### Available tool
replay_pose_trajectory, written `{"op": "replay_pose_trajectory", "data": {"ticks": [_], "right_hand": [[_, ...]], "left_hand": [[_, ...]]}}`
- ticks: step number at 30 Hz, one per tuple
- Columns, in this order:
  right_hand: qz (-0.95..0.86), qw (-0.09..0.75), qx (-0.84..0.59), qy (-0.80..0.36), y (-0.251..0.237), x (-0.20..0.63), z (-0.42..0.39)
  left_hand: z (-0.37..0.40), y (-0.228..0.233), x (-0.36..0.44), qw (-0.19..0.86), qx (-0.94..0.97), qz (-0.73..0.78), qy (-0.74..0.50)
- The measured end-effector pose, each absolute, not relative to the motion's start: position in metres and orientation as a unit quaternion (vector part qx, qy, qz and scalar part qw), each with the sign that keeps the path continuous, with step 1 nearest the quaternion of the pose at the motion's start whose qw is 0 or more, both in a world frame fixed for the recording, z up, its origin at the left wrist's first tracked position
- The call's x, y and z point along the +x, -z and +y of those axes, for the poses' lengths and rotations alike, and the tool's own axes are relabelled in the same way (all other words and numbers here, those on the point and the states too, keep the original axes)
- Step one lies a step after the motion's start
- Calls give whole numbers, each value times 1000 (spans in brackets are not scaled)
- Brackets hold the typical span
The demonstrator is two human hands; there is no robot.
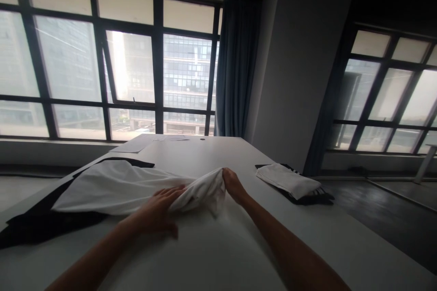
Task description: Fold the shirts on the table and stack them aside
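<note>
A white garment (112, 186) lies spread across a long white table (218, 245), its right end bunched up. My left hand (160, 209) rests flat on the bunched cloth, fingers spread. My right hand (232, 184) pinches the cloth's raised right edge near the table's middle. Dark cloth (41, 223) lies under the white garment at the left.
A folded white cloth (287, 179) sits on a dark striped piece (314, 198) at the table's right edge. Papers (133, 146) lie at the far end. Large windows (102, 63), a blue curtain (235, 68) and a white pillar (293, 63) stand behind.
</note>
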State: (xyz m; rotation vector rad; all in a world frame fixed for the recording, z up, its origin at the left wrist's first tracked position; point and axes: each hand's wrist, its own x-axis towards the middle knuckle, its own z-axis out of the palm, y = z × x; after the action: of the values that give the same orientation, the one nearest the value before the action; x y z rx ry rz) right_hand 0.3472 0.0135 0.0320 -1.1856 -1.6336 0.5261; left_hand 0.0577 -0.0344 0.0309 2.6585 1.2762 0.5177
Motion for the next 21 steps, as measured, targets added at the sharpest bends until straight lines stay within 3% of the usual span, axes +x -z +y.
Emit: {"op": "replay_pose_trajectory", "data": {"ticks": [5,9,12,17,19,21], "right_hand": [[-625,542,-547,-126,-52,392,16],[-621,501,-600,-62,-50,422,19],[-671,426,-595,-118,-55,435,10],[-745,285,-489,-355,-100,452,-13],[-749,291,-452,-386,-119,459,-9],[-739,352,-470,-331,-128,465,7]], "left_hand": [[-18,-27,23,9,834,547,-71],[-3,-26,-10,68,789,607,-64],[1,-30,-31,112,789,601,-64],[15,-55,-70,157,810,542,-161],[33,-79,-78,149,799,539,-222],[55,-108,-77,86,783,560,-258]]}}
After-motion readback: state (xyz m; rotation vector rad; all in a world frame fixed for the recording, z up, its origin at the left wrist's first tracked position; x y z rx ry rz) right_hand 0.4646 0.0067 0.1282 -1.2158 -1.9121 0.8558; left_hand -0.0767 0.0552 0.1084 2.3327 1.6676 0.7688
